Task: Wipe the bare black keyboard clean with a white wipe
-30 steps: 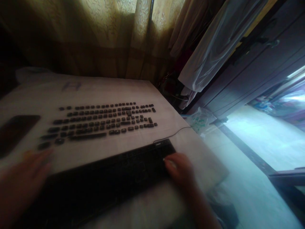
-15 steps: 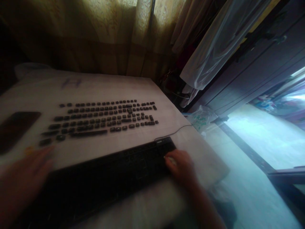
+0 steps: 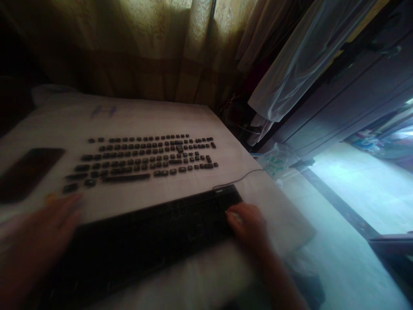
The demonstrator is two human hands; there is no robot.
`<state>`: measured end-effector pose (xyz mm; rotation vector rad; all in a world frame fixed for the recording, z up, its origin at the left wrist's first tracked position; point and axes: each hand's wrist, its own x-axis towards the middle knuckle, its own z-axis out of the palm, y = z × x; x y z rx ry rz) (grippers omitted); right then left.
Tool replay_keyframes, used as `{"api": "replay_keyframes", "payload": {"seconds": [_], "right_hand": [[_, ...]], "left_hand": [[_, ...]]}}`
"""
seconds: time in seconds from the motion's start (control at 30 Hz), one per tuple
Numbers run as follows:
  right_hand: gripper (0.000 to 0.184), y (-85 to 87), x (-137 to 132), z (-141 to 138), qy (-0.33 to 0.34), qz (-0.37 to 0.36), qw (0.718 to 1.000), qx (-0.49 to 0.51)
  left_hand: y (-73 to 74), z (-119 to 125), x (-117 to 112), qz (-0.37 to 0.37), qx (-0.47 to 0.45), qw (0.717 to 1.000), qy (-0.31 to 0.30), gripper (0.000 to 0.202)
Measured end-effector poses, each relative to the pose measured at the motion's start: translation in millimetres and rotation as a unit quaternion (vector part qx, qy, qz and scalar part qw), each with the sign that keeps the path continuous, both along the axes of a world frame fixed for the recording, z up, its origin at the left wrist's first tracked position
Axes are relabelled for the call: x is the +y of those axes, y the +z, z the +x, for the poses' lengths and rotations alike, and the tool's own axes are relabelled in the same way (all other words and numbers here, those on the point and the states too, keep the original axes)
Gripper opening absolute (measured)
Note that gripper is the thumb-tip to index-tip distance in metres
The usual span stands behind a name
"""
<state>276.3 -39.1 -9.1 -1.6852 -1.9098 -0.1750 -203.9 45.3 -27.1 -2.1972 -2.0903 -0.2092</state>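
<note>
A black keyboard base point(image 3: 145, 237) slants across the table in front of me, its lower left part dark and blurred. My right hand point(image 3: 247, 219) is closed on its right end, with the thumb on the top face. At the left end, my left hand point(image 3: 48, 237) reaches in beside or against the base. Its fingers are smeared, so their grip cannot be made out. Beyond the base, loose black keycaps point(image 3: 142, 150) lie in rows like a keyboard layout. A long space bar point(image 3: 127, 177) sits in the nearest row. The orange bit point(image 3: 50, 198) by my left fingers is unclear.
A dark phone-like slab point(image 3: 30, 172) lies left on the pale table point(image 3: 155, 116). A thin cable point(image 3: 243, 175) runs from the base over the right edge. A clear plastic bag point(image 3: 275, 161) sits beyond that edge. Curtains point(image 3: 145, 51) hang behind.
The whole view has shifted slightly, so everything appears a little further right. Both hands keep about the same place relative to the keyboard base. The keycap rows look unchanged.
</note>
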Motion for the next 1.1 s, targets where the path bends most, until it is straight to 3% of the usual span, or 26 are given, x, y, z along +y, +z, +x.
{"api": "replay_keyframes", "payload": {"seconds": [0.13,0.53,0.93,1.1], "right_hand": [[0.017,-0.4,0.1,-1.5,-0.010,0.014,1.000,-0.002],[0.017,1.7,1.3,-1.3,0.006,0.017,1.000,0.008],[0.018,-3.1,1.9,-3.2,-0.008,0.023,0.999,0.032],[0.016,4.4,0.3,7.5,0.009,0.009,0.994,0.110]], "left_hand": [[8.6,7.2,-0.5,-0.023,-0.060,0.998,0.020,0.087],[22.4,20.8,-2.0,-0.033,-0.057,0.997,0.027,0.083],[20.8,16.4,-0.3,-0.058,-0.075,0.995,0.014,0.088],[21.8,16.7,-2.5,-0.062,-0.076,0.995,0.021,0.089]]}}
